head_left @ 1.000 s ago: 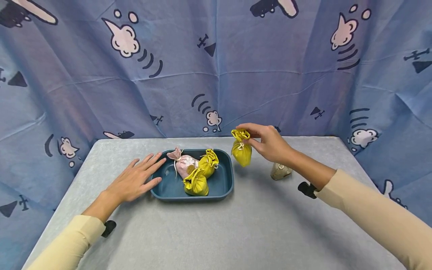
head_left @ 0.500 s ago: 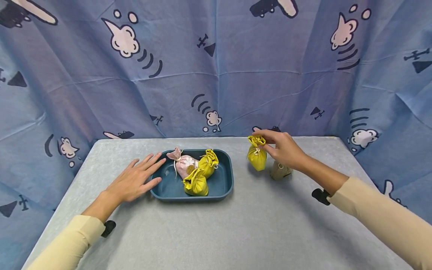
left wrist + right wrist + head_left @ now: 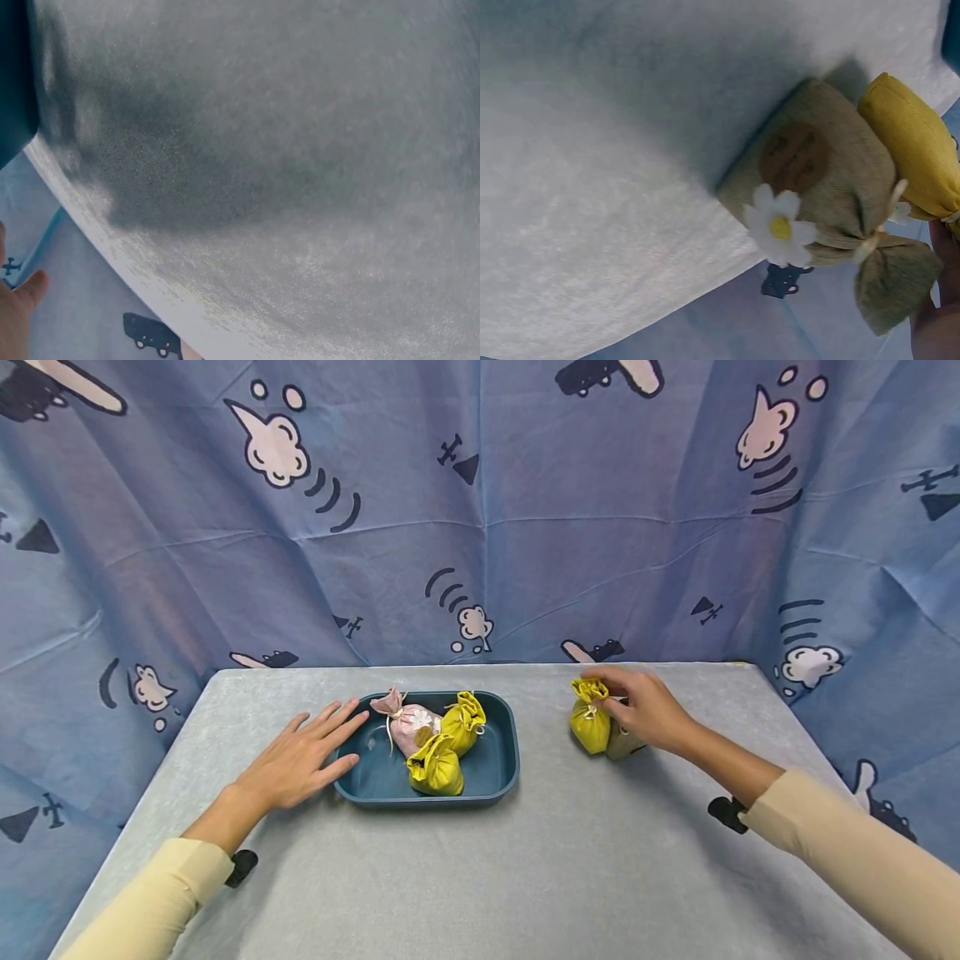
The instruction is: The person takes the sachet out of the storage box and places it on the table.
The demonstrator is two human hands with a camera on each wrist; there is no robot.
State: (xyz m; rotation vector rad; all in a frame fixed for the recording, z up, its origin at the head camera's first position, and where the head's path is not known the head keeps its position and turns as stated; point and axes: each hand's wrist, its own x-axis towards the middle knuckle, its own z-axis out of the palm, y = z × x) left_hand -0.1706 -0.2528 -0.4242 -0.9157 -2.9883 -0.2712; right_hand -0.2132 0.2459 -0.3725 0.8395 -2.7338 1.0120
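Note:
My right hand pinches the neck of a yellow drawstring sachet, which is upright at the table's right side. Right beside it stands a brown cloth sachet, tied at the neck, with a white daisy and a round brown patch; in the head view my hand hides most of it. At the left end of a dark blue tray, my left hand rests with fingers straight at the rim. Inside the tray lie a pink sachet and two yellow sachets.
A grey cloth-covered table spreads under everything. Behind its far edge hangs a blue printed curtain. A black wrist camera sits under the right wrist, another under the left.
My right hand has carried the yellow sachet to the right and down, from beside the tray to next to the brown sachet. The left hand and tray have stayed put.

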